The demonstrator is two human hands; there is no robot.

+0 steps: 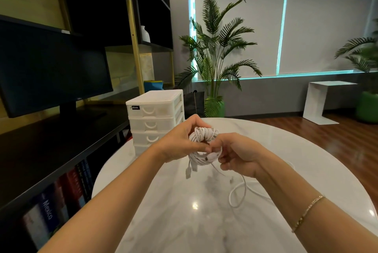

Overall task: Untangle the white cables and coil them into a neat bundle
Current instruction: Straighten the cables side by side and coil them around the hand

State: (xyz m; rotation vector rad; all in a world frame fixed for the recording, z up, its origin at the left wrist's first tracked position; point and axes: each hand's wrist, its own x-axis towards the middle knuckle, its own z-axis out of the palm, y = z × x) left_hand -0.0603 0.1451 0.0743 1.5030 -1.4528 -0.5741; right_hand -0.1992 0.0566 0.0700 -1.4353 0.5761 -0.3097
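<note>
A coil of white cables (204, 136) is held up above the round white marble table (306, 150). My left hand (182, 140) grips the coil from the left, thumb and fingers curled round its loops. From the right, my right hand (237, 154) pinches the lower strands. Two plug ends (190, 169) dangle below the coil. A loose stretch of white cable (241, 191) trails down from the bundle and loops on the table under my right wrist.
A white plastic drawer unit (155, 115) stands on the table's far left edge, just behind my left hand. A dark monitor (53, 68) sits on the black shelf to the left. Potted palms (216, 58) and a white side table (323, 101) stand beyond.
</note>
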